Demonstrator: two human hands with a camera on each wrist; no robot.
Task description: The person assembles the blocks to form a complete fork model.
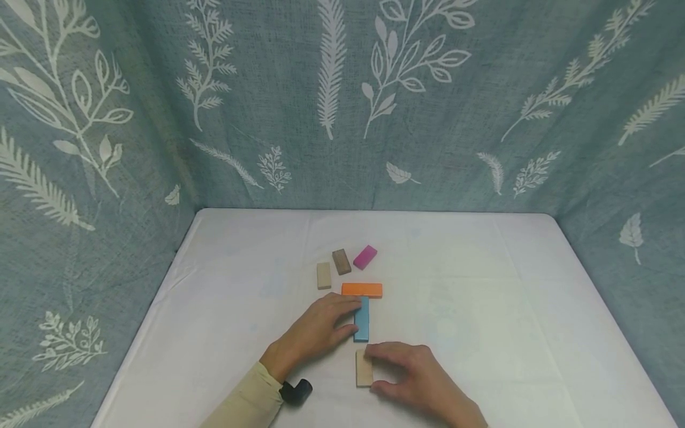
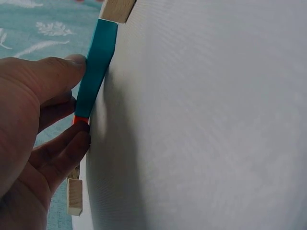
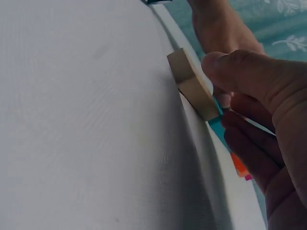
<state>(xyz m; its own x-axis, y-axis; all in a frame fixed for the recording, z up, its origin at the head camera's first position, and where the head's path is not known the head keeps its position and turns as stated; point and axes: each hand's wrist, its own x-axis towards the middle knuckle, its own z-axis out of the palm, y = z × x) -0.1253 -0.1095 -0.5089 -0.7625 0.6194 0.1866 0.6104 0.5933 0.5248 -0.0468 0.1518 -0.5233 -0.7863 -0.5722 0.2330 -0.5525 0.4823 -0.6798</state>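
A blue rectangular block (image 1: 361, 326) lies lengthwise on the white table, its far end at the middle of an orange block (image 1: 369, 290) set crosswise, like a T. My left hand (image 1: 320, 326) holds the blue block from its left, thumb near the close end and fingertips by the orange one. Close in front of the blue block, in line with it, is a plain wooden block (image 1: 364, 371). From the right, my right hand (image 1: 420, 375) holds this wooden block, index finger at its far end and thumb at its near right corner.
Beyond my left hand lie a pale wooden block (image 1: 323, 276), a darker brown block (image 1: 341, 261) and a magenta block (image 1: 365, 257). A black band (image 1: 296, 393) is on my left wrist. A patterned teal curtain (image 1: 342, 160) encloses the table's back and sides.
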